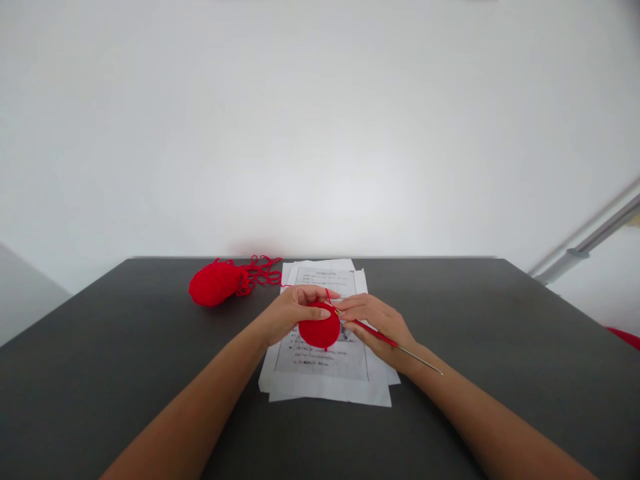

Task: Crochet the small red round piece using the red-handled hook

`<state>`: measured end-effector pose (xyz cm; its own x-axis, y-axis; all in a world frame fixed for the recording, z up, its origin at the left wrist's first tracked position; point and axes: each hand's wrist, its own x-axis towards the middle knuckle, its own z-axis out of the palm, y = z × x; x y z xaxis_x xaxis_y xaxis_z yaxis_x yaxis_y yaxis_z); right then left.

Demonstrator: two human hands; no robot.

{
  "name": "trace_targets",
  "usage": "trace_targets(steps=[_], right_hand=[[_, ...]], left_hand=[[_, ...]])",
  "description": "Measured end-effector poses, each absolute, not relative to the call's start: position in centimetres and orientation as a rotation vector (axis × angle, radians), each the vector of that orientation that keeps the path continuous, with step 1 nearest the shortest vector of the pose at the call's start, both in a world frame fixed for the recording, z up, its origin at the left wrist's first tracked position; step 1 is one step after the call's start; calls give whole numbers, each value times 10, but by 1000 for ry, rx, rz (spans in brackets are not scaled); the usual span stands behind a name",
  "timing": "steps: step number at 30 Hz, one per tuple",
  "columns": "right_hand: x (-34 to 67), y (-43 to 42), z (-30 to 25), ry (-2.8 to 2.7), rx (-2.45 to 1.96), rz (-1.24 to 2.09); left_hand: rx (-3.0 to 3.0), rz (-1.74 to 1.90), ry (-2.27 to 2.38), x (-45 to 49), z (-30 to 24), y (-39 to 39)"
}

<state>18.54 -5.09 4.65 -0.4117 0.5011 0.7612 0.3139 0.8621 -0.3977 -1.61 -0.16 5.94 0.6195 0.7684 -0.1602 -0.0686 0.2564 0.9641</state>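
Note:
My left hand (293, 308) pinches a round red crocheted piece (320, 330) by its upper edge, with a strand of red yarn running over the index finger. My right hand (377, 323) grips a crochet hook (395, 345) with a red handle and a thin metal shaft, its tip at the right edge of the red piece. Both hands hover over a stack of printed paper sheets (327, 373). A ball of red yarn (215, 283) lies at the back left of the table, with loose loops trailing toward the papers.
The dark grey table (100, 373) stands against a white wall. A grey metal rail (590, 243) runs diagonally at the right. Something red (625, 337) peeks past the table's right edge.

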Motion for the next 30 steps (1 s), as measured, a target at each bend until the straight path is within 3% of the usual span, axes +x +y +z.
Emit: trace_targets(steps=[13, 21, 25, 30], right_hand=[[180, -53, 41, -2083, -686, 58], [175, -54, 36, -1984, -884, 295], [173, -54, 32, -2007, -932, 80], [170, -53, 33, -2084, -935, -226]], left_hand=[[1131, 741, 706, -3, 57, -12], [1425, 948, 915, 6, 53, -16], [1416, 1132, 1012, 16, 46, -25], [927, 1094, 838, 27, 46, -32]])
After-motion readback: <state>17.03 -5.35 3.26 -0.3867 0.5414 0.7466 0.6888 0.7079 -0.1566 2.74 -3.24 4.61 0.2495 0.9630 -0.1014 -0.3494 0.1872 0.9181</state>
